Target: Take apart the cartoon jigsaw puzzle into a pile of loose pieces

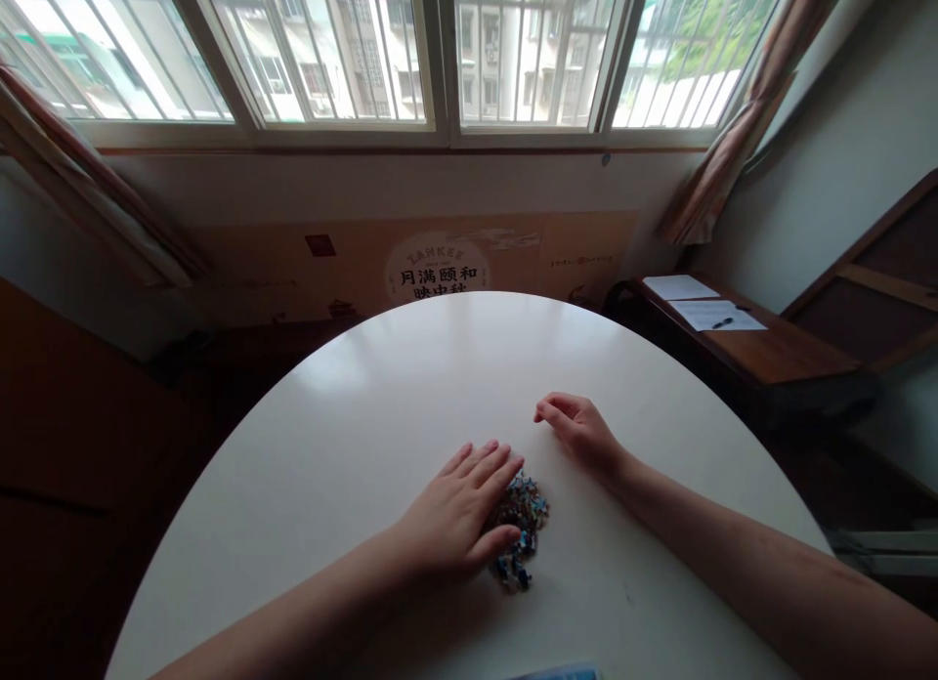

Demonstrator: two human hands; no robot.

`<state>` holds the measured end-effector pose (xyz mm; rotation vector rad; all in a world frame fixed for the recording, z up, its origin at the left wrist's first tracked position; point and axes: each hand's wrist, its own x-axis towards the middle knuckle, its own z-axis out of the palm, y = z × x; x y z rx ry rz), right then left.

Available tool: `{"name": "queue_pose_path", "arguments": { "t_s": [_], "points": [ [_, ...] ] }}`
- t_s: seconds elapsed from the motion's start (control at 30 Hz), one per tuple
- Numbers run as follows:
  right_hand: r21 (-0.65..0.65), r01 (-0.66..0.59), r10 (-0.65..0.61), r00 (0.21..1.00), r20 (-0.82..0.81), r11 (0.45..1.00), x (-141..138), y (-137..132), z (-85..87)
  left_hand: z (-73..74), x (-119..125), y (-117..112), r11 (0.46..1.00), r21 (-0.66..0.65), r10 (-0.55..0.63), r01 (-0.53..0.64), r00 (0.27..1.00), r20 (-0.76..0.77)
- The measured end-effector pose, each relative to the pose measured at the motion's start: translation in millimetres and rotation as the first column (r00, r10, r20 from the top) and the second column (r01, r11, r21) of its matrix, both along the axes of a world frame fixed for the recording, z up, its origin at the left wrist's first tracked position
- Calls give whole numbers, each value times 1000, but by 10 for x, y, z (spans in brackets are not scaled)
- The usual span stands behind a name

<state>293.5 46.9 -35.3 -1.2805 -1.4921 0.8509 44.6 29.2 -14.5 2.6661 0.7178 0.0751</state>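
A small heap of jigsaw puzzle pieces (529, 512), mostly blue, dark and brown, lies on the white round table (293, 524). My left hand (465, 509) is open, palm down, with its fingers stretched out over the left side of the heap, so part of the heap is hidden beneath it. Just beyond the heap to the right, my right hand (578, 428) rests at the tabletop with its fingers curled in and the thumb against them. Whatever those fingers might hold cannot be seen.
The blue edge of a flat item (561, 673) shows at the bottom of the view. To the right stands a brown wooden side table (798, 353) with papers (714, 316) and a pen (722, 323). A printed panel (352, 260) and barred windows are behind the table.
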Motion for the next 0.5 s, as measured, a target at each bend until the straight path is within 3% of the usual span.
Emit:
{"name": "queue_pose_path", "arguments": {
  "t_s": [0.5],
  "points": [
    [-14,-40,41,996,74,999,-74,-69,-7,31,-2,-153,991,-18,-131,133,989,75]
  ]
}}
